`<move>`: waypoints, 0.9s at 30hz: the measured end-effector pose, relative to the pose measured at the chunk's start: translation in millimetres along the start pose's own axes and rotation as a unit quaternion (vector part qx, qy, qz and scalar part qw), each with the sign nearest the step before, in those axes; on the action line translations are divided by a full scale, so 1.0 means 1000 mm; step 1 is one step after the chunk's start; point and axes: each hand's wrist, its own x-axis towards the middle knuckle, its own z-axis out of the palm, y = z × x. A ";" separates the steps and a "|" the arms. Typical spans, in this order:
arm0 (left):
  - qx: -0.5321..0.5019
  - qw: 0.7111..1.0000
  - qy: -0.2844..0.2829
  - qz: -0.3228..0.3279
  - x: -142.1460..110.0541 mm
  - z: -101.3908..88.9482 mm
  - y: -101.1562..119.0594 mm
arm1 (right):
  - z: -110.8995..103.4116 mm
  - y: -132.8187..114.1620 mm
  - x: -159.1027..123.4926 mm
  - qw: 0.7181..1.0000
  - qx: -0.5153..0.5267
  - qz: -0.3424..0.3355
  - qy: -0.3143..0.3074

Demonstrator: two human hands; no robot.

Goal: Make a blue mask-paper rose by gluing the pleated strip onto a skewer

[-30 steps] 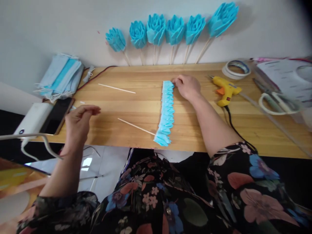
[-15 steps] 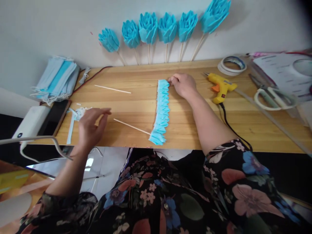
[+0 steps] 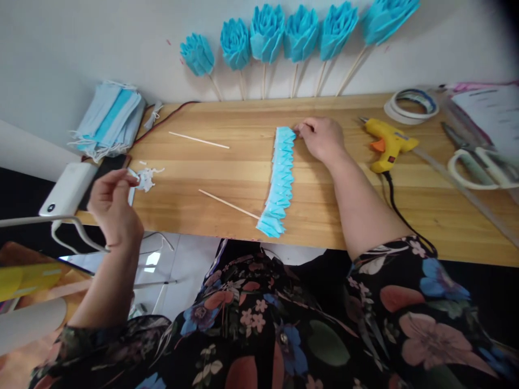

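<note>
A long strip of folded light-blue petals (image 3: 283, 178) lies on the wooden table. Its near end sits around the tip of a thin wooden stick (image 3: 229, 203). My right hand (image 3: 322, 139) has its fingers closed at the strip's far end, thumb and forefinger pinched on the corner. On the left, my left hand (image 3: 115, 205) hovers over the table edge with its fingers bent together beside a narrow white strip (image 3: 132, 195) and a small heap of white scraps (image 3: 146, 179). What the left fingertips hold, if anything, is hidden.
Several blue flowers on sticks (image 3: 267, 35) lean against the wall. Another stick (image 3: 198, 140) lies on the table. At right are a yellow glue gun (image 3: 387, 143), tape rolls (image 3: 411, 106) and scissors (image 3: 472, 165). Face masks (image 3: 107, 119), a power bank (image 3: 68, 189) and a phone are left.
My left hand has moved left and down to the white strip and scraps, and its fingers have come together. My right hand stays at the petal strip's far end. The view has shifted slightly.
</note>
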 end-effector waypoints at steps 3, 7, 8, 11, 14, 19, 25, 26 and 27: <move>0.048 0.992 -0.048 0.108 0.000 0.004 0.018 | -0.001 -0.001 0.000 1.000 0.012 0.005 0.004; 0.105 0.917 -0.270 0.275 -0.017 0.030 0.035 | -0.004 -0.001 0.000 1.000 0.020 0.006 0.005; 0.111 0.890 -0.312 0.313 -0.019 0.037 0.035 | -0.004 -0.001 0.000 1.000 0.019 0.006 0.004; 0.118 0.826 -0.398 0.380 -0.017 0.057 0.028 | -0.006 -0.001 0.000 1.000 0.013 0.012 -0.001; 0.127 0.794 -0.438 0.402 -0.012 0.067 0.020 | -0.008 -0.004 0.000 1.000 0.003 0.019 -0.003; 0.098 0.780 -0.468 0.403 -0.005 0.072 0.018 | -0.007 -0.013 -0.002 1.000 -0.006 0.023 -0.009; 0.074 0.785 -0.496 0.365 0.003 0.082 0.019 | -0.003 -0.017 -0.003 0.999 -0.018 0.039 -0.018; 0.066 0.783 -0.501 0.363 0.004 0.084 0.020 | -0.002 -0.016 -0.003 0.999 -0.009 0.035 -0.014; 0.058 0.781 -0.506 0.362 0.005 0.085 0.021 | -0.002 -0.014 -0.003 1.000 0.005 0.029 -0.006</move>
